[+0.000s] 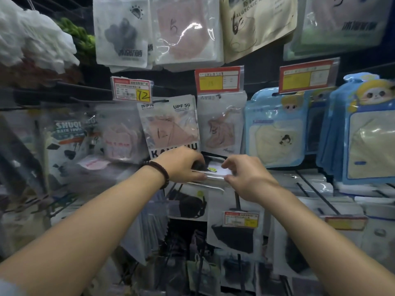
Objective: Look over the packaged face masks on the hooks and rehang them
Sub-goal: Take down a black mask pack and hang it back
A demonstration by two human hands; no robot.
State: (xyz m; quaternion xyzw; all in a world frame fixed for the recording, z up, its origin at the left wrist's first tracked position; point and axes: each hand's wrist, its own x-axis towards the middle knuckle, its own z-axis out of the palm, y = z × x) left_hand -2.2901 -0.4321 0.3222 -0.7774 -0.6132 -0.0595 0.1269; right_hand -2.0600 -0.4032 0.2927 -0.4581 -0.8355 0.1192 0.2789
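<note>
Your left hand (183, 165) and right hand (248, 177) each pinch one end of the stack of black-mask packets (214, 173), held flat between your fingers. You look mid-inspection, with rehanging not yet done.

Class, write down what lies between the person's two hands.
In the head view, a flat stack of packaged masks spans the gap between the left hand and right hand; both grip its edges.
</note>
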